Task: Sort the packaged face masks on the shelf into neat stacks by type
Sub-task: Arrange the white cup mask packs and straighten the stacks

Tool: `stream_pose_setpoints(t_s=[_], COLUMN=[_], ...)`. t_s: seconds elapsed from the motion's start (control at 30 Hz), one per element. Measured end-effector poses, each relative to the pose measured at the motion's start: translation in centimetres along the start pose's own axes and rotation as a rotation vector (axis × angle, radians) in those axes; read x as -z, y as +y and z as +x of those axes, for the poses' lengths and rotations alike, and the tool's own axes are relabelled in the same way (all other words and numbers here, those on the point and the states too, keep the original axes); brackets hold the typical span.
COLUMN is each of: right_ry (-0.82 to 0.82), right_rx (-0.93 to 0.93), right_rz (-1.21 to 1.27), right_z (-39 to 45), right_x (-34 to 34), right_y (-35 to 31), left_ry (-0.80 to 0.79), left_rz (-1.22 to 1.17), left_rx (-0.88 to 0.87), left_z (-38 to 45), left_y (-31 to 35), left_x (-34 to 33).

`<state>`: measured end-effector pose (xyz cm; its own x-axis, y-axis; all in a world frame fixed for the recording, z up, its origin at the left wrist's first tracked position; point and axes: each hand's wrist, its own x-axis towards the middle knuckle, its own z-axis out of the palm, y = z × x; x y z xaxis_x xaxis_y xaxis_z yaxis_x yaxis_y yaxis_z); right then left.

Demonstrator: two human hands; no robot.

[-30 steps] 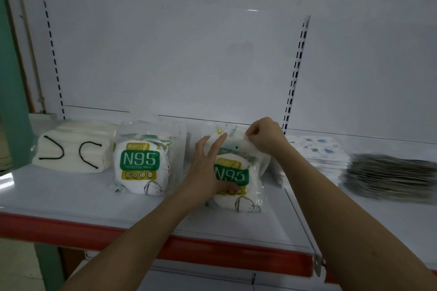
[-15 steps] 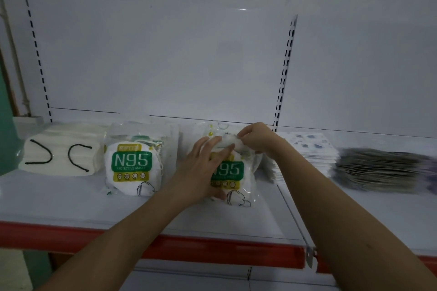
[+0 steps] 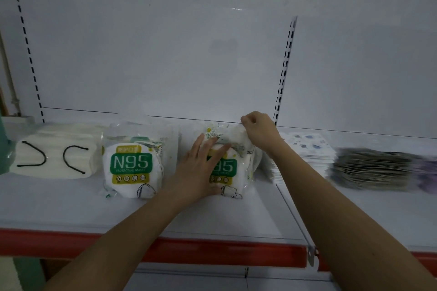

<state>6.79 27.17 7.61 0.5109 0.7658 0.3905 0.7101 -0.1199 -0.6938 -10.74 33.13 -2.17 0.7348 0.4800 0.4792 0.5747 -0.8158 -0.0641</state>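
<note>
Under the left hand [image 3: 201, 170], fingers straight and spread: right-hand stack of clear plastic N95 mask packs with green label [image 3: 230, 168], pressed flat against white shelf board [image 3: 236, 217]. At its far top edge, right hand [image 3: 259, 131], fingers curled, pinching crinkled pack film. Step in hand, as judged: squaring this N95 stack, top pack being tugged into line. Next move likely calls for keeping left palm down while easing top edge flush, then release; slippery film could slide.

Just left of left fingers: second N95 pack stack, same green label [image 3: 132, 165], apart from hand. Further left: white mask bundle with black ear loops [image 3: 54, 156]. Right of right wrist: flat stack of white printed-pattern mask packs [image 3: 309, 146], then grey-dark flat stack [image 3: 373, 168], blurred. Red shelf front edge [image 3: 212, 250] nearest.
</note>
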Motion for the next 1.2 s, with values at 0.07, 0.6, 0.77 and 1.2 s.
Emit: stream_pose_setpoints(t_s=[0.07,0.6,0.77,1.2], right_ry=[0.064,0.366,0.209,0.018], right_rx=[-0.074,-0.073,-0.224,-0.315], right_rz=[0.034,0.236,0.477,0.776], right_z=[-0.9,-6.8,-7.1,-4.6], right_x=[-0.6,-3.1,-5.5,-7.7], right_y=[-0.3,1.1,1.9,2.8], left_ry=[0.017,0.070,-0.055,-0.055], left_rz=[-0.010,0.100,0.039,0.168], left_rx=[0.010,-0.024,-0.017,-0.018], left_z=[0.2,-0.5,0.2,0.9], left_y=[0.2,0.7,1.2,0.1], left_x=[-0.5,1.0,0.9,1.4])
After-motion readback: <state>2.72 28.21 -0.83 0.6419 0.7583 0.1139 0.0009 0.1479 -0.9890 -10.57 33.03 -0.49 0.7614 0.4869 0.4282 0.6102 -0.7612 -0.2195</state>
